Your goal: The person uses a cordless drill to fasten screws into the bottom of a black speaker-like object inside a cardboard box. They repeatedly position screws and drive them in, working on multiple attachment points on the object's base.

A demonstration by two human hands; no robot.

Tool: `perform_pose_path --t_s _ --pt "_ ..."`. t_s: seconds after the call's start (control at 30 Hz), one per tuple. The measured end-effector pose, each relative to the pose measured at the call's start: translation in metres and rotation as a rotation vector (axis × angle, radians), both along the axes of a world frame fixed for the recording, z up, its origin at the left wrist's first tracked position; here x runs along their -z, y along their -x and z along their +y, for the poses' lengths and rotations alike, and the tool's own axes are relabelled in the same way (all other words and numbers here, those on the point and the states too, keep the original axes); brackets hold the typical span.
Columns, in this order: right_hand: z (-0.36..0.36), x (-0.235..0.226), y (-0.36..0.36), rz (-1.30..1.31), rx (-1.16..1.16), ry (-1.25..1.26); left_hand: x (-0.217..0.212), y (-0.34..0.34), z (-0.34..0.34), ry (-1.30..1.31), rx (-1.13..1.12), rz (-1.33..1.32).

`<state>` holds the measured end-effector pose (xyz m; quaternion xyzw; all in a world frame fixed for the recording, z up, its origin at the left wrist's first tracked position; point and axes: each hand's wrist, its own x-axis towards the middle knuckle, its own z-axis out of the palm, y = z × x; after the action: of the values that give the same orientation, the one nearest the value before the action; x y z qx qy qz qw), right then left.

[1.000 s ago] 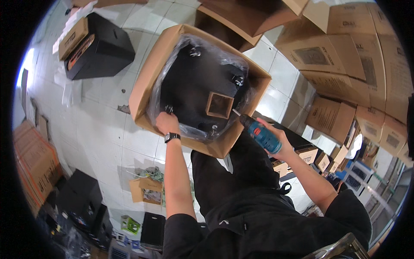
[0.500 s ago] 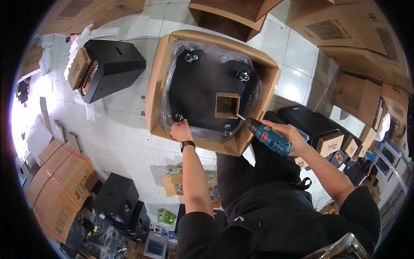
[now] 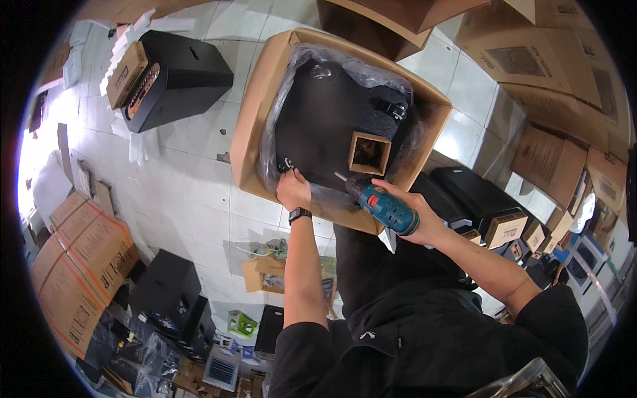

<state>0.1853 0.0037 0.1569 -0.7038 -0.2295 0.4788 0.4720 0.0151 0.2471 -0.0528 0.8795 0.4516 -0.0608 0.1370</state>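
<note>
A black box-shaped cabinet (image 3: 318,126), wrapped in clear plastic, lies inside an open carton (image 3: 249,146) in front of me. Metal casters sit at its corners, one of them at the far right (image 3: 396,111). The fingers of my left hand (image 3: 293,190) are pinched together at the near-left caster (image 3: 286,164), partly covering it. In my right hand (image 3: 421,217) is a blue cordless drill (image 3: 388,209), its bit pointing left over the cabinet's near edge. A small open cardboard box (image 3: 369,154) stands on the cabinet just beyond the drill; its contents are dark.
To the left stands a black speaker-like cabinet (image 3: 189,79) with foam strips. Stacked cartons (image 3: 86,265) fill the lower left, and more cartons (image 3: 537,60) the upper right. Black cases (image 3: 464,199) lie close by my right arm. An opened carton (image 3: 262,273) sits near my left forearm.
The drill has moved left, its bit leaving the small cardboard box and coming nearer my left hand. My left hand stays at the near-left caster. The whole view has shifted slightly.
</note>
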Motion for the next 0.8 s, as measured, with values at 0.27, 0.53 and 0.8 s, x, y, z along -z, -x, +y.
perform_pose_path --t_s 0.27,0.53,0.8 --pt "0.01 0.003 0.013 0.099 -0.016 -0.023 -0.022 -0.006 -0.012 0.172 -0.137 0.103" --pt "0.006 -0.026 0.002 0.078 -0.081 -0.036 -0.109 0.002 -0.034 1.428 -1.156 -1.054" --pt "-0.001 -0.051 0.008 -0.086 -0.14 -0.175 -0.148 -0.011 -0.019 1.298 -0.995 -1.282"
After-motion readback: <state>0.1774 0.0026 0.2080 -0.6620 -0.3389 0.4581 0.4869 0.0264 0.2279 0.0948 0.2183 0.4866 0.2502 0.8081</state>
